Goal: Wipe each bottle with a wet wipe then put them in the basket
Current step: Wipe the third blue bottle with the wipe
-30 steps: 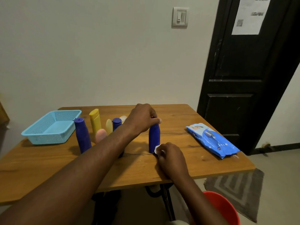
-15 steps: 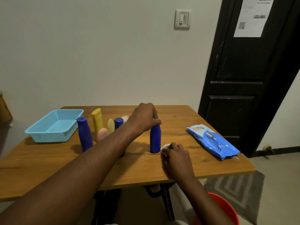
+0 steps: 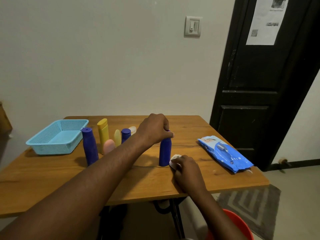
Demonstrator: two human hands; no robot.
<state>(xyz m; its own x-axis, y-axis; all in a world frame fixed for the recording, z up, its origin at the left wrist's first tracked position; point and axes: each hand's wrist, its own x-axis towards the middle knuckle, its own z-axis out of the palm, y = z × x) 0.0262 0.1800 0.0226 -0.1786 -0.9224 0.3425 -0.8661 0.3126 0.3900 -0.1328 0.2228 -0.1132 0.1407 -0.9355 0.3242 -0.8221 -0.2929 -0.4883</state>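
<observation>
At the far left a light blue mesh basket (image 3: 52, 149) sits on the wooden table (image 3: 43, 181), holding no bottles. Just right of it stands a cluster: a tall blue bottle (image 3: 90, 146), a yellow bottle (image 3: 103, 134), a pink rounded container (image 3: 109, 146), a pale yellow one (image 3: 117, 138), and a shorter blue bottle (image 3: 125, 135) whose lower part is hidden behind the left forearm. A whitish item (image 3: 133, 129) peeks out behind them, too covered to identify. The left hand (image 3: 154, 130) is clenched over the cap of 1 upright blue bottle at the table's middle (image 3: 165, 153), hiding its top. Beside that bottle's base, the right hand (image 3: 187, 168) rests on the table with fingers curled around a crumpled wet wipe (image 3: 174, 158), which touches the bottle's lower side; most of the wipe is buried in the fist. Further right lies a blue wipes pack (image 3: 225, 154). Below the table edge a red bucket (image 3: 239, 224) is cut off by the frame, next to a grey rug (image 3: 249, 201). On the pale wall is a light switch (image 3: 192, 26); a black door (image 3: 256, 84) carries a printed sheet (image 3: 265, 19), illegible.
</observation>
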